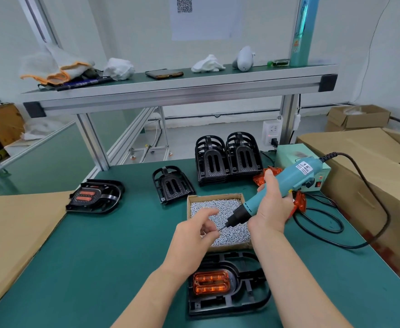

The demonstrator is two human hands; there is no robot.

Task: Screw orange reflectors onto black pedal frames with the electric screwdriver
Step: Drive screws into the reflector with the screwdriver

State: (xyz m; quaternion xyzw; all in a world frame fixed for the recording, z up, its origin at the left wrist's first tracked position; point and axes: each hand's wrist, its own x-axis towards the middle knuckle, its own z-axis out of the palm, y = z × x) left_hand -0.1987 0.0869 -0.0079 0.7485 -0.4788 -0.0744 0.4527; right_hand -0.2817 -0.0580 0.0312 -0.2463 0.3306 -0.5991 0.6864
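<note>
Screwdriver [296, 176] in right grip [272, 207], over screw box [214, 197]

Right hand [272, 204] grips the screwdriver [296, 176]; left hand [191, 235] held forward, fingertips [213, 233] seemingly pinched.

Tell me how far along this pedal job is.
Done: one pedal at left looks finished. In hand: right hand holds the screwdriver, left hand pinches a screw at its bit; the near frame has a reflector seated. Left: one bare frame and two stacks.
</note>
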